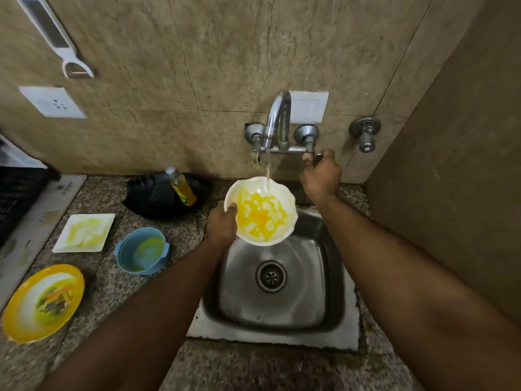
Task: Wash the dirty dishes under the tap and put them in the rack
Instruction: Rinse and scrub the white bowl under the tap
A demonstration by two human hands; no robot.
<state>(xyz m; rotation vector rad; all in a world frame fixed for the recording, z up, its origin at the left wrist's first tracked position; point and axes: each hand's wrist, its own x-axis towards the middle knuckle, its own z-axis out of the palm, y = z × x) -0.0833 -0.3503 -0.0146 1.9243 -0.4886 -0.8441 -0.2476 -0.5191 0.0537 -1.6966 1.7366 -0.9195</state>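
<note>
Forearms filled the bottom of my view, both reaching up toward twelve o'clock. Sweeping from nine o'clock across: a yellow plate (42,303) with scraps lay at eight, a square dish (84,232) with yellowish smears just above it, then a blue cup (142,251) beside that, all resting on the counter (180,232) and unwashed as far as I could judge. A dark crate (19,198) sat at the far left edge; I took it for the rack, though I couldn't be sure. Behind the cup stood a soap bottle (181,187) in a black holder.

At centre my left hand (222,224) gripped the white bowl (260,211) by its near-left rim, thumb curled over the edge, holding it above the sink (282,277). Water from the tap (277,119) fell into the bowl's far side, at about one o'clock from that hand. Yellow residue covered the inside.

My right hand (321,176) was curled round the right tap knob, at two o'clock from the bowl and well clear of it. I judged rinsing had barely begun: the right hand, nearer the stream, would need to drop down-left to the bowl to scrub.
</note>
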